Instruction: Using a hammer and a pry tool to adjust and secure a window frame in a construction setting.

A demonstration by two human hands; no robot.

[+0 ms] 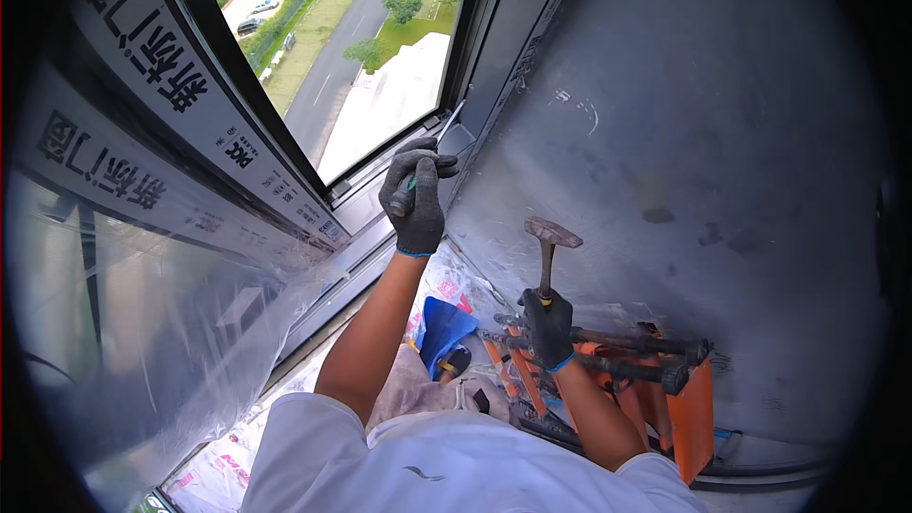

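Note:
My left hand (pixel 421 204), in a dark grey glove with a blue cuff, is closed around the dark and green handle of a screwdriver (pixel 450 121). Its metal shaft slants up and right to the lower right corner of the window frame (pixel 460 138); I cannot tell whether the tip touches. Lower and to the right, my gloved right hand (pixel 548 328) grips a hammer (pixel 553 233) by its handle. The hammer's head points up, apart from the frame and in front of the grey wall.
Below my right forearm are orange panels (pixel 692 413) with black bars (pixel 655 347). Clear plastic sheeting (pixel 180 323) and printed film-covered frame pieces (pixel 171 66) stand at left. A blue bag (pixel 445 328) lies near my foot on printed floor sheeting (pixel 228 465). Outside the window is a road far below.

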